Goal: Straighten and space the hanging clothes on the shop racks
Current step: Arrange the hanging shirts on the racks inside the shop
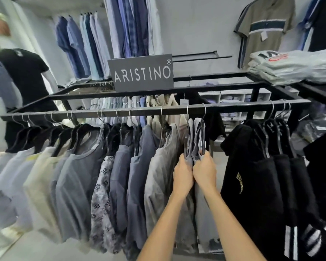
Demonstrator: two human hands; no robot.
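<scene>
A black metal rail (151, 110) runs across in front of me with shirts on black hangers. At its middle hang two grey shirts side by side. My left hand (183, 175) grips the shoulder of the left grey shirt (189, 140). Pressed against it, my right hand (205, 170) grips the right grey shirt (198, 136) at its hanger end. Left of them hangs a row of grey, blue, patterned and cream shirts (79, 176). A gap separates my hands from several black shirts (256, 166) at the right.
A grey brand sign (141, 73) stands on the rack's top frame. Folded pale shirts (294, 66) lie stacked at the upper right. A black-shirted mannequin (24, 72) stands at the left. More shirts (128, 25) hang along the back wall, and a second rail behind holds pale shirts.
</scene>
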